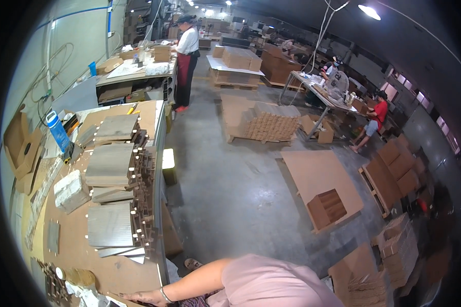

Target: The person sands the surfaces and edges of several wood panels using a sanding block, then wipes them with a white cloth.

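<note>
My left hand (138, 296) lies flat on the near edge of the brown workbench (69, 245), fingers stretched out and holding nothing. A bracelet sits on its wrist, and my arm comes in from my pink sleeve at the lower edge. Further up the bench lie stacks of grey wood-grain panels (109, 225) with dowel pegs along their right edges; another stack (110, 163) lies beyond. Small dark wooden pieces (56, 286) lie left of the hand. My right hand is out of the picture.
A white wrapped block (70, 190) and a blue bottle (58, 130) stand on the bench's left side. On the concrete floor are a pallet of cardboard pieces (269, 123) and a flat brown board (317, 176). One person (187, 56) stands at a far bench; others (376, 115) sit at the right.
</note>
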`<state>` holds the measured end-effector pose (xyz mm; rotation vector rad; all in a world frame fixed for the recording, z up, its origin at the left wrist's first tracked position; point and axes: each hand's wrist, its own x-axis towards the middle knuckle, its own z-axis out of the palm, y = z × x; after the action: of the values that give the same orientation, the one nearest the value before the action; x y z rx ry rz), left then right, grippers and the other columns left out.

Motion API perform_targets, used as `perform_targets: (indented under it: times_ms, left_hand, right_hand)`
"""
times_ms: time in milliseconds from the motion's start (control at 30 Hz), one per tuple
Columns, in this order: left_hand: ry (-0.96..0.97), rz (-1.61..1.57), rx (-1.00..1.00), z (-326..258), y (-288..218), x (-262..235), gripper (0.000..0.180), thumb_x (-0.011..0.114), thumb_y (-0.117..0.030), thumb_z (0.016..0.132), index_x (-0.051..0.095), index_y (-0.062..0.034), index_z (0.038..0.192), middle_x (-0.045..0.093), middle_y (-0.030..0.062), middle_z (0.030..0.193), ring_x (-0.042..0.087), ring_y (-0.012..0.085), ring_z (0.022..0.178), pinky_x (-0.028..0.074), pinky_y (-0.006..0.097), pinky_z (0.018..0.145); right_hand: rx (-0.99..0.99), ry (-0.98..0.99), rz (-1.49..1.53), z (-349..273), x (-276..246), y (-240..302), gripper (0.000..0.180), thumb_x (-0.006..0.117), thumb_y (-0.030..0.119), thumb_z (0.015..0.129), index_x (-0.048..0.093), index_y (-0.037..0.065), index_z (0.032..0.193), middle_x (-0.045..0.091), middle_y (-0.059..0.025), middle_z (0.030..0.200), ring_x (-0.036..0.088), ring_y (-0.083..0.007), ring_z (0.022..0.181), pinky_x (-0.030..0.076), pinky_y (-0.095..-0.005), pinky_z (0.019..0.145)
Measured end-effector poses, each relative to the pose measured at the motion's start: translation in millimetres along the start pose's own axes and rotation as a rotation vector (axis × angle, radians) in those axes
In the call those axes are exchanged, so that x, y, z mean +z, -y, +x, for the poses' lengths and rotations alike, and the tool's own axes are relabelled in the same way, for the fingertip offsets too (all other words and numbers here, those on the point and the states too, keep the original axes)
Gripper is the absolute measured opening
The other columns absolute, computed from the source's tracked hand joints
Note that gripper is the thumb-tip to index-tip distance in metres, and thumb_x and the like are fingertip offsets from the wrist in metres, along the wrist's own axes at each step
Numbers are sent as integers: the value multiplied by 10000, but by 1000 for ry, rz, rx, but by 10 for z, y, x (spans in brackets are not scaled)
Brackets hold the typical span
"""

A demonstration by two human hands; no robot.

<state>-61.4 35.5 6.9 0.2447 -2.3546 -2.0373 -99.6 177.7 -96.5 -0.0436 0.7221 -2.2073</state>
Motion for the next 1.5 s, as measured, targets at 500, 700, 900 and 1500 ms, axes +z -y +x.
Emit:
perform_targets:
  times_ms: [500,700,900,1500]
  left_hand:
    - [131,481,648,-389,-451,269,390,711,-64,610,626,-9,987,620,146,911,597,314,804,502,374,703]
    - [-234,531,608,-150,-478,-77,388,720,-49,612,633,15,985,628,143,915,610,292,801,520,368,683]
    - [-231,496,554,-268,-348,11,423,746,-90,652,643,6,1051,636,111,935,620,210,813,507,322,692]
    - [-493,64,25,-324,300,-286,315,682,-40,807,612,26,1107,611,59,966,579,107,808,519,241,682]
  right_hand:
    - [-124,-94,-61,-117,-221,-170,581,459,481,1011,435,125,1470,458,-26,1467,422,-152,1339,347,-338,1114]
    - [240,-86,90,-485,365,117,531,478,546,990,593,120,1285,694,-46,1080,676,-167,882,561,-339,797]
    - [328,35,246,-532,219,235,602,519,582,952,556,99,1310,672,-112,1148,678,-246,993,565,-404,867]
    - [201,219,462,-678,463,704,858,358,644,900,318,50,1517,310,-221,1556,353,-367,1412,301,-524,1152]
